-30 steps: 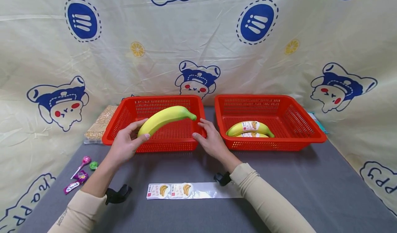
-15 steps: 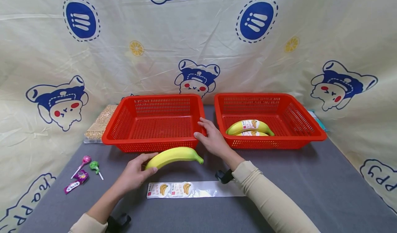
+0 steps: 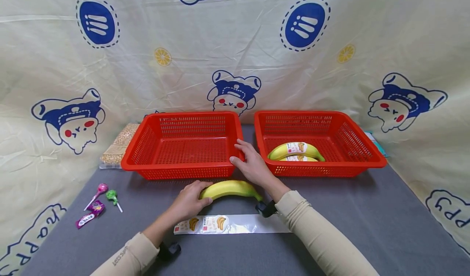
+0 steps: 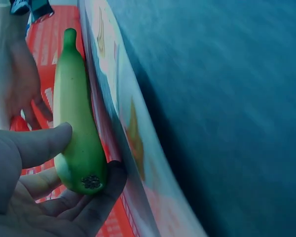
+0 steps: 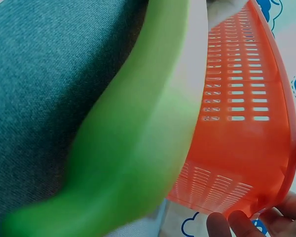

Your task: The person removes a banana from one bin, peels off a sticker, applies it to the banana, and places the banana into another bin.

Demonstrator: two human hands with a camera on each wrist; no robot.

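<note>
My left hand holds a yellow banana by its blunt end. In the left wrist view the thumb lies over the banana and the fingers curl beneath it. Its greenish stem points right, close to my right wrist. Whether the banana touches the table cannot be told. My right hand grips the front right corner of the left red basket, its thumb and fingers on either side of the rim. A clear strip of banana stickers lies in front, its left end partly covered by my left hand.
A second red basket at the right holds labelled bananas. Lollipops and purple-wrapped candy lie at the left. A bag of grains sits beside the left basket, on the grey table.
My left hand has brought the banana from above the left basket down towards me, then rightward, low over the table between basket and sticker strip. My right hand stays at the basket corner.
</note>
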